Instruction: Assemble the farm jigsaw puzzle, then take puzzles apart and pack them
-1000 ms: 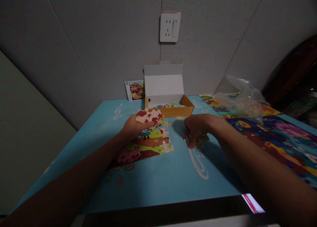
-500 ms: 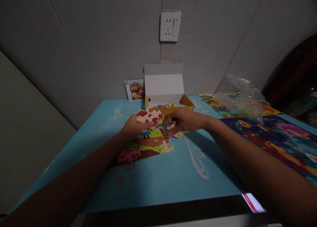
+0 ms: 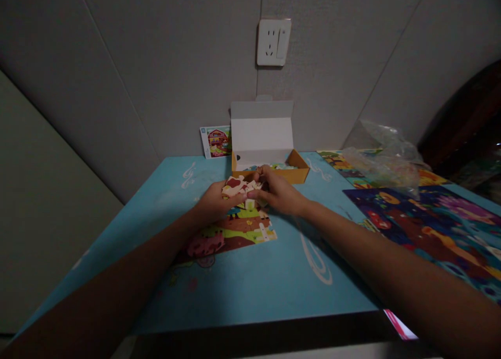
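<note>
My left hand (image 3: 214,200) is closed around several puzzle pieces (image 3: 236,186) with a cream and dark red pattern. Against the right side of that bunch, my right hand (image 3: 278,192) pinches puzzle pieces too, its thumb meeting the left thumb. Exactly which pieces the right fingers grip is partly hidden. Below both hands lies a partly joined jigsaw puzzle (image 3: 245,228) with a brown path, green grass and a pink pig; my hands cover its upper part. Just behind them stands an open orange box (image 3: 296,175) with more pieces inside.
A picture card (image 3: 216,142) of a red barn leans on the wall left of the box. To the right are a dark blue picture puzzle (image 3: 415,218), another colourful puzzle (image 3: 332,162) and a clear plastic bag (image 3: 391,160). The blue table's front edge (image 3: 250,325) runs nearby.
My right hand has moved left to meet the left hand, bringing the piece it held to the bunch. The view has shifted slightly.
</note>
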Motion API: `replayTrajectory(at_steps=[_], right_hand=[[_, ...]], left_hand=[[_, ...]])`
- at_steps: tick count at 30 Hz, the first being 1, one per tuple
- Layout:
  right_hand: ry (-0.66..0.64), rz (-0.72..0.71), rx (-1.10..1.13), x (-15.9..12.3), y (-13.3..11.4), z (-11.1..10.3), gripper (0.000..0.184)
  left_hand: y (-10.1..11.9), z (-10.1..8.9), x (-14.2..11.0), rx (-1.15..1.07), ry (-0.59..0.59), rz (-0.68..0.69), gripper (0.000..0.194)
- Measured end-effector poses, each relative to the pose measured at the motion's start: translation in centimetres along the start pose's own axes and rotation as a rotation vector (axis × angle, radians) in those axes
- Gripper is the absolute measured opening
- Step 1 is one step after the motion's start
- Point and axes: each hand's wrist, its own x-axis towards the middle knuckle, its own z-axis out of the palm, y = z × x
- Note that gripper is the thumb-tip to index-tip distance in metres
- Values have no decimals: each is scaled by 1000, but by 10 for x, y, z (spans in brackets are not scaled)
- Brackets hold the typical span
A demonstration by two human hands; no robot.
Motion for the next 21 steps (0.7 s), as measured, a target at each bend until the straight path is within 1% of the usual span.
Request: replayTrajectory(at_steps=[2, 5, 8, 10, 12, 13, 14, 16, 18, 19, 21], right_hand=[[-15, -31, -33, 1, -1, -2, 33], [-73, -45, -101, 2, -1, -5, 30], [-109, -57, -146, 1, 1, -7, 34], [-133, -88, -156, -1, 1, -8, 36], [-148, -114, -165, -2, -1, -8, 33], [-140, -122, -166, -3, -2, -7, 32], [-121, -125, -165, -3, -4, -7, 31], [-65, -124, -160, -3, -7, -6, 30], [-11, -116, -147, -3, -8, -4, 29], [9, -113, -137, -3, -7, -4, 30], [34, -118, -112, -2, -3, -2, 35]], left_hand=[[0, -1, 1, 3, 37, 13, 37], [2, -3, 2, -39, 142, 8, 37], [5, -5, 3, -99, 242, -66, 38], [6, -5, 3, -102, 280, -105, 38], [6, -5, 3, -63, 296, -83, 37], [5, -5, 3, -37, 285, -49, 37], [5, -5, 3, -12, 247, -12, 38], [2, -5, 3, 48, 103, 56, 39], [0, -4, 3, 156, -31, 112, 41], [-2, -5, 3, 223, -66, 137, 44], [-5, -5, 3, 331, -76, 187, 47]])
